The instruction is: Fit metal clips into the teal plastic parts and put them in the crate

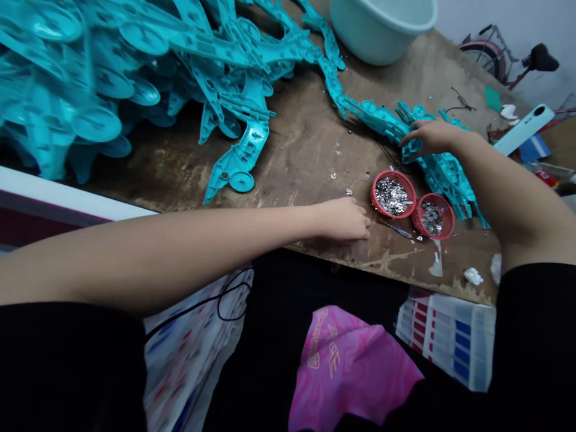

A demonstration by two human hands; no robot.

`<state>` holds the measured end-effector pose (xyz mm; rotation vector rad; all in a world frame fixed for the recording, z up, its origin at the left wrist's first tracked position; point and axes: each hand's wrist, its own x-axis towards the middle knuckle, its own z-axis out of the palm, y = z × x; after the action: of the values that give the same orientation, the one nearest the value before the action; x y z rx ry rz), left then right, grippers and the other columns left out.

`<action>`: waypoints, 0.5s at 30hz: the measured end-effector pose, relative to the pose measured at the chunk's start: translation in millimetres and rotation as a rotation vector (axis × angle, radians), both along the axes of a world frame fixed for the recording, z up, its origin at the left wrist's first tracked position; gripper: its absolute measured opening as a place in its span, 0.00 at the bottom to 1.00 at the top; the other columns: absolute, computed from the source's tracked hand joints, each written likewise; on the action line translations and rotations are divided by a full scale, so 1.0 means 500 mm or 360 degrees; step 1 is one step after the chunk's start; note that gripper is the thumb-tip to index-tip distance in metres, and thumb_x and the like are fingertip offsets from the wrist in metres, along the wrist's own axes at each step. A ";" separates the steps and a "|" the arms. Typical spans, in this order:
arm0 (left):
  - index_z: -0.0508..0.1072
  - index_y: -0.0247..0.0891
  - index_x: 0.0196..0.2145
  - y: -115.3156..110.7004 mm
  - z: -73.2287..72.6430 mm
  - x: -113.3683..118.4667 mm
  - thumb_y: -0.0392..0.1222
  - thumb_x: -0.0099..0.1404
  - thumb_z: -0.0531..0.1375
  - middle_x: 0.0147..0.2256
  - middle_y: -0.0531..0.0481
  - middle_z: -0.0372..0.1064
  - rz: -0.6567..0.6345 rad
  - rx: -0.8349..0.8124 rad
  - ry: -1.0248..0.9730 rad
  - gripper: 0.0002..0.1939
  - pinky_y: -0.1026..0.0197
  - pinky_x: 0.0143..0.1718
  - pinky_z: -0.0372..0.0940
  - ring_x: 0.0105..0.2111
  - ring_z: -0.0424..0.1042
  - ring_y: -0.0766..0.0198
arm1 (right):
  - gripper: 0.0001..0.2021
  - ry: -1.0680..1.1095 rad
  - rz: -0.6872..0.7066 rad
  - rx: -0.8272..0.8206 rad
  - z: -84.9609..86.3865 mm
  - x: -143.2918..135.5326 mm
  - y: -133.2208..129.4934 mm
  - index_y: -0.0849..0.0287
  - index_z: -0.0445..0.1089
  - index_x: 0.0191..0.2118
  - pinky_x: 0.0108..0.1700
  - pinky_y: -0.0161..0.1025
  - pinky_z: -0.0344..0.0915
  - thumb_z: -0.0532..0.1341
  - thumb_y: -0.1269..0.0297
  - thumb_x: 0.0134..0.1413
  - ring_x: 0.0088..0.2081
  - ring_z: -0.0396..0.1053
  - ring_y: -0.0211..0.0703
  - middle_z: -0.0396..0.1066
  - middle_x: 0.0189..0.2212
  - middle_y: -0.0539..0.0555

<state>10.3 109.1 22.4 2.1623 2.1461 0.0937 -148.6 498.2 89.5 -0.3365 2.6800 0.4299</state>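
1. Take the red basket (374, 203) on the worktop (306, 144) as the centre of the dial, twelve pointing straight away from the body. The turquoise parts (443, 174) lie from about twelve round to three, with the right hand (429, 137) on them at one o'clock.
2. The right hand has its fingers bent over the turquoise parts, touching them; whether it truly grips one, I cannot tell. A hold on a solid body section would probably serve better than one on a thin edge, which might flex or snag its neighbours.
3. The left hand (344, 219) rests low at eight o'clock, fingers curled inward; whether anything is in them is hidden. If it is free, it could steady a part lifted clear of the others.
4. Small metal pieces (390, 195) fill the basket, and the second red basket (450, 227), at four o'clock, holds more. Reaching around both rims seems wise, since a sleeve or trailing part could tip them.
5. Mind the thin tool (402, 231) at six o'clock, beside both baskets: a sweeping wrist could knock it.
6. A few loose pieces (348, 192) lie at nine o'clock, easily brushed away by the left forearm; slow, lifted movements suit best.
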 end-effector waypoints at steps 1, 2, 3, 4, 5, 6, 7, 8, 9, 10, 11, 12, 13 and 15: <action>0.92 0.47 0.52 0.000 0.003 0.000 0.41 0.87 0.72 0.56 0.46 0.94 0.0004 0.0002 0.0000 0.06 0.51 0.44 0.61 0.53 0.88 0.53 | 0.30 0.0016 -0.0015 0.0034 0.007 0.002 0.004 0.56 0.90 0.76 0.71 0.41 0.59 0.87 0.65 0.72 0.57 0.73 0.33 0.75 0.81 0.69; 0.92 0.48 0.51 0.001 0.005 -0.001 0.40 0.86 0.72 0.55 0.46 0.94 0.0010 0.0015 -0.0002 0.06 0.51 0.44 0.60 0.53 0.88 0.53 | 0.31 0.0035 -0.0025 0.0064 0.012 0.006 0.009 0.56 0.90 0.76 0.71 0.42 0.59 0.87 0.64 0.72 0.57 0.73 0.33 0.76 0.81 0.70; 0.92 0.48 0.51 0.001 0.007 -0.001 0.39 0.86 0.72 0.55 0.47 0.94 0.0015 0.0027 -0.0003 0.06 0.51 0.44 0.60 0.53 0.88 0.54 | 0.32 0.0048 -0.0031 0.0089 0.016 0.011 0.014 0.57 0.90 0.77 0.71 0.42 0.59 0.87 0.63 0.72 0.57 0.73 0.34 0.76 0.81 0.71; 0.92 0.48 0.51 0.001 0.008 -0.001 0.38 0.86 0.72 0.55 0.47 0.94 0.0018 0.0032 0.0000 0.07 0.51 0.44 0.60 0.52 0.88 0.54 | 0.32 0.0054 -0.0036 0.0111 0.018 0.018 0.018 0.57 0.89 0.77 0.71 0.43 0.58 0.87 0.63 0.72 0.58 0.73 0.34 0.76 0.81 0.71; 0.92 0.48 0.51 0.002 0.009 -0.001 0.38 0.87 0.72 0.55 0.48 0.94 0.0017 0.0027 0.0008 0.07 0.51 0.44 0.60 0.52 0.88 0.54 | 0.33 0.0054 -0.0036 0.0122 0.017 0.025 0.022 0.57 0.89 0.78 0.71 0.43 0.58 0.87 0.63 0.72 0.58 0.73 0.35 0.75 0.81 0.72; 0.92 0.48 0.52 0.002 0.009 -0.001 0.39 0.87 0.71 0.55 0.48 0.94 0.0011 0.0016 0.0019 0.07 0.51 0.44 0.60 0.53 0.88 0.54 | 0.33 0.0052 -0.0037 0.0124 0.015 0.033 0.024 0.57 0.88 0.78 0.71 0.43 0.58 0.87 0.63 0.72 0.58 0.73 0.35 0.75 0.81 0.72; 0.93 0.48 0.53 0.001 0.008 0.000 0.39 0.88 0.71 0.56 0.48 0.94 0.0001 0.0006 0.0028 0.08 0.50 0.44 0.60 0.53 0.88 0.54 | 0.33 0.0045 -0.0041 0.0122 0.011 0.041 0.025 0.56 0.88 0.79 0.71 0.43 0.58 0.87 0.63 0.72 0.58 0.72 0.35 0.74 0.81 0.73; 0.93 0.48 0.53 0.001 0.006 0.000 0.39 0.88 0.71 0.56 0.48 0.94 -0.0007 0.0002 0.0032 0.08 0.50 0.44 0.61 0.53 0.88 0.54 | 0.34 0.0030 -0.0038 0.0116 0.007 0.048 0.025 0.56 0.88 0.79 0.70 0.43 0.58 0.87 0.64 0.73 0.58 0.72 0.35 0.73 0.82 0.74; 0.93 0.47 0.53 0.001 0.003 0.001 0.39 0.88 0.71 0.56 0.47 0.94 -0.0011 0.0010 0.0029 0.08 0.50 0.44 0.61 0.52 0.89 0.54 | 0.35 0.0025 -0.0028 0.0110 0.001 0.053 0.024 0.56 0.87 0.81 0.70 0.43 0.58 0.87 0.64 0.73 0.59 0.71 0.37 0.72 0.83 0.76; 0.93 0.47 0.52 0.000 -0.001 0.001 0.38 0.87 0.71 0.55 0.47 0.94 -0.0011 0.0027 0.0017 0.08 0.51 0.44 0.62 0.51 0.89 0.54 | 0.36 0.0032 -0.0015 0.0105 -0.004 0.056 0.024 0.56 0.85 0.83 0.70 0.43 0.57 0.87 0.64 0.75 0.62 0.71 0.39 0.70 0.84 0.77; 0.93 0.47 0.51 -0.001 -0.006 0.001 0.38 0.86 0.71 0.54 0.46 0.94 -0.0007 0.0051 -0.0001 0.08 0.51 0.44 0.62 0.50 0.89 0.54 | 0.38 0.0024 0.0001 0.0107 -0.009 0.056 0.025 0.55 0.83 0.85 0.71 0.45 0.57 0.86 0.62 0.76 0.67 0.70 0.42 0.67 0.85 0.78; 0.94 0.46 0.49 -0.001 -0.010 0.000 0.38 0.86 0.72 0.52 0.46 0.94 0.0002 0.0080 -0.0023 0.07 0.52 0.44 0.63 0.48 0.89 0.54 | 0.40 0.0000 0.0018 0.0115 -0.014 0.053 0.027 0.54 0.81 0.88 0.73 0.47 0.56 0.86 0.61 0.78 0.71 0.68 0.45 0.65 0.86 0.79; 0.94 0.46 0.48 -0.001 -0.015 0.000 0.37 0.84 0.73 0.50 0.46 0.94 0.0010 0.0111 -0.0046 0.07 0.52 0.44 0.63 0.47 0.88 0.55 | 0.42 -0.0036 0.0030 0.0123 -0.018 0.049 0.030 0.53 0.79 0.89 0.75 0.49 0.54 0.86 0.59 0.78 0.75 0.65 0.49 0.63 0.87 0.80; 0.94 0.47 0.46 -0.002 -0.020 -0.001 0.38 0.83 0.75 0.48 0.46 0.94 0.0018 0.0159 -0.0081 0.06 0.53 0.44 0.63 0.44 0.88 0.55 | 0.42 -0.0114 0.0033 0.0132 -0.027 0.036 0.036 0.54 0.79 0.89 0.78 0.53 0.51 0.86 0.58 0.79 0.78 0.62 0.54 0.61 0.87 0.82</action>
<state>9.7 108.2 12.2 2.1753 2.1700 0.2595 -130.6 516.2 76.0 -0.3488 2.5829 0.5234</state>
